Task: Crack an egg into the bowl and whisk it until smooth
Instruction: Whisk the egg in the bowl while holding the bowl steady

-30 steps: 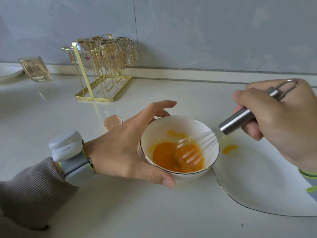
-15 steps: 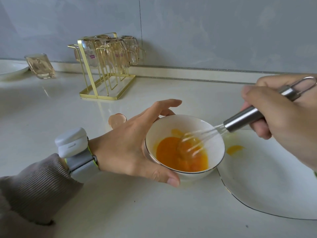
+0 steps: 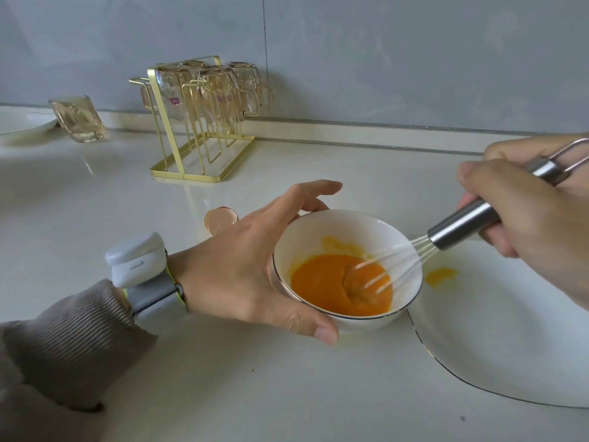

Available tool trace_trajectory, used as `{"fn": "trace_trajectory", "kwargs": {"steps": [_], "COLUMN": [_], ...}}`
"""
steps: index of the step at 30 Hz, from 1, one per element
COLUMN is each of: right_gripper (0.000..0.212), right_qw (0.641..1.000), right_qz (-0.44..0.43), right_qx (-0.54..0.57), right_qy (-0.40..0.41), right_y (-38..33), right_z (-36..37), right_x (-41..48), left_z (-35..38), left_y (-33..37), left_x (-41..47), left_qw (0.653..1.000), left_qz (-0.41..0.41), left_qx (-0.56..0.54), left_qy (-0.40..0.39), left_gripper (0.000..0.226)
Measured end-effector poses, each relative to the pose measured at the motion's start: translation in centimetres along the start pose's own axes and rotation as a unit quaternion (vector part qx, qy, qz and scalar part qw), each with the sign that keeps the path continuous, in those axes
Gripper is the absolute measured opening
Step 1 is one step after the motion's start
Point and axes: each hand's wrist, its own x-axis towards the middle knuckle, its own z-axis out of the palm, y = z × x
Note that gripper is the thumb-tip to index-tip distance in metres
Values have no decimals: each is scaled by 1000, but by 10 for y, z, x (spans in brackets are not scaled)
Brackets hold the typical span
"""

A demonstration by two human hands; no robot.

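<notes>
A small white bowl (image 3: 322, 232) with a dark rim stands on the pale counter, holding orange beaten egg (image 3: 322, 283). My left hand (image 3: 242, 269) cups the bowl's left side, thumb along the near wall and fingers round the far rim. My right hand (image 3: 538, 215) grips the steel handle of a whisk (image 3: 462, 221); its wires dip into the egg on the right side of the bowl. An empty eggshell half (image 3: 220, 218) lies on the counter just behind my left hand.
A large white plate (image 3: 510, 352) with a yellow egg smear (image 3: 441, 275) sits right of the bowl. A gold rack (image 3: 197, 167) of upturned glasses stands at the back. A lone glass (image 3: 76, 118) and another plate (image 3: 25, 122) are at the far left.
The whisk's wires have kept stirring inside the bowl, shifting from the middle toward the right side. My left hand keeps its hold on the bowl. The view has shifted slightly.
</notes>
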Motion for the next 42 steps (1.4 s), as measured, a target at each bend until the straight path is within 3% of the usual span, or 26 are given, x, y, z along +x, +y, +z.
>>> {"fn": "trace_trajectory", "kwargs": {"steps": [5,17,42], "right_gripper": [39,38,40], "right_qw": [1000,994,990], "right_qz": [-10,70,110], "right_qx": [-9,80,89], "right_qy": [-2,-17,-23], "right_y": [0,5,9], "right_z": [1,9,9], "right_x": [-1,-1,2], "left_z": [0,-1,0], "left_y": [0,1,0], "left_x": [0,0,0], "left_qw": [1000,1000,1000], "left_qz": [1,15,12], "left_qx": [-1,3,-1], "left_qy": [0,4,5], "left_gripper": [126,122,123]}}
